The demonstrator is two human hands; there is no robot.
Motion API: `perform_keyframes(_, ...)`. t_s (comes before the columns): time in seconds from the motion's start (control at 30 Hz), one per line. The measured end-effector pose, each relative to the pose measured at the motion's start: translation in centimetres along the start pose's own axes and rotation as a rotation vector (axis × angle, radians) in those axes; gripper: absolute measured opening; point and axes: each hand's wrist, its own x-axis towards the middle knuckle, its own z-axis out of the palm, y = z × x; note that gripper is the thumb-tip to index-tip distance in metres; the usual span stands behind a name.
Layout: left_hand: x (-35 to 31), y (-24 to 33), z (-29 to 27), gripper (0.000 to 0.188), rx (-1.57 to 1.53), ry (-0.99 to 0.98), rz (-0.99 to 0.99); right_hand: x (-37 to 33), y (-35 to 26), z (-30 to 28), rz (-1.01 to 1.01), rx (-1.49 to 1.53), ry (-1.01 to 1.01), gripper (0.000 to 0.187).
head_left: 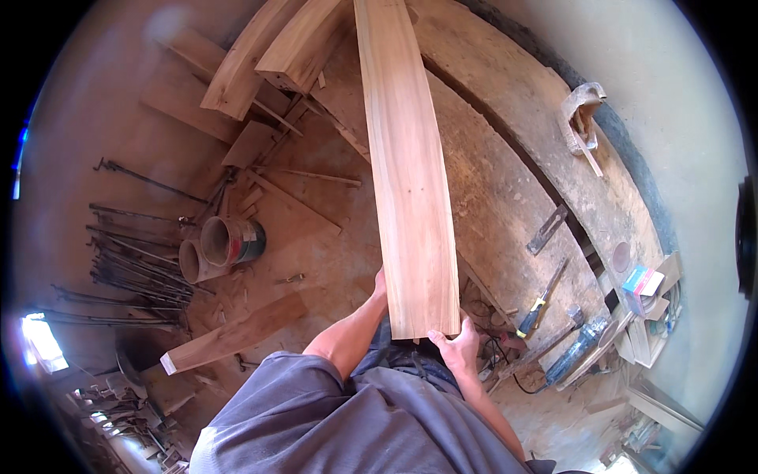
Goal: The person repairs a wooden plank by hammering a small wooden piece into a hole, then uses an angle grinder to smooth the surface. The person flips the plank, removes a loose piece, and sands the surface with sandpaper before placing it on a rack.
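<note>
A long, pale wooden board (414, 205) stretches away from my body, its near end at my waist and its far end running out past the top of the view. My right hand (458, 345) grips the near right corner, with the thumb on top and the fingers mostly under the wood. At the left edge, my left hand (380, 286) holds the board from the side; its fingers are hidden beneath.
To the right, a worn workbench (482, 174) carries a yellow-and-black-handled tool (533, 314). A blue power tool (576, 354) lies nearby. Leftward are buckets (223, 239), several bar clamps (134, 268) and a timber piece (237, 333) on the floor. Thick beams (304, 47) stand ahead.
</note>
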Motion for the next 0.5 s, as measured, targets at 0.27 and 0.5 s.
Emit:
perform_keyframes(0.27,-2.3,2.4,2.1,0.052,0.058,-0.024,-0.086,0.7,-0.3,-0.1,-0.019,-0.051,-0.008,0.077)
perform_keyframes(0.5,-7.0,5.4,6.7,0.054,0.075,-0.037,-0.129,0.3,0.0,0.0,0.034,-0.055,-0.003,0.08)
